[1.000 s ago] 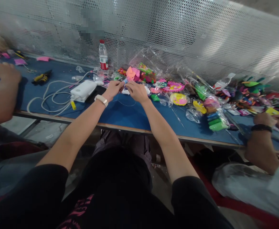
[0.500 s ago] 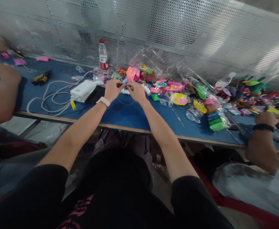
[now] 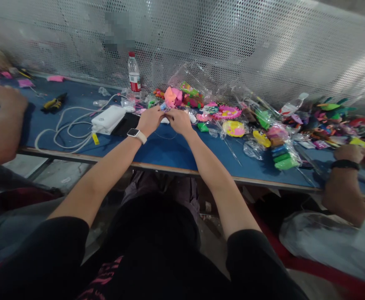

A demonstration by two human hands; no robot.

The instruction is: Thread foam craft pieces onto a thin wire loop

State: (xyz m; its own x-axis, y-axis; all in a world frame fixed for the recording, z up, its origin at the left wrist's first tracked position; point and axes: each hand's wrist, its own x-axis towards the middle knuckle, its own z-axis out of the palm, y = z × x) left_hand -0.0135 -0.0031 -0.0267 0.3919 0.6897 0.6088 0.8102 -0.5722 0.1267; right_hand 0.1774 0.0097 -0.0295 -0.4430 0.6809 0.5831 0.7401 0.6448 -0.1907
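The small blue thing (image 3: 163, 107) is right at your fingertips, just past your left hand (image 3: 150, 119) and a little to the left of the tips of your right hand (image 3: 180, 121). Both hands have their fingers bent in, and the tips come close together over the bench (image 3: 166, 157). The backs of your hands hide most of the fingers, so I cannot tell what each one pinches. A thin thread (image 3: 166, 138) curves just below them, too fine to see where it ends. Behind your hands sits an orange and pink lump (image 3: 172, 97), and a white box (image 3: 109, 119) is off to the left, beside a black flat thing (image 3: 126, 125). Half a second ago, there was a gap between your hands and you could see the left thumb and finger; now the gap is smaller and that thumb is hidden. Your left wrist has turned too, so the dark face of your watch (image 3: 133, 132) shows, where mostly the pale band did. The blue thing is in nearly the same spot.
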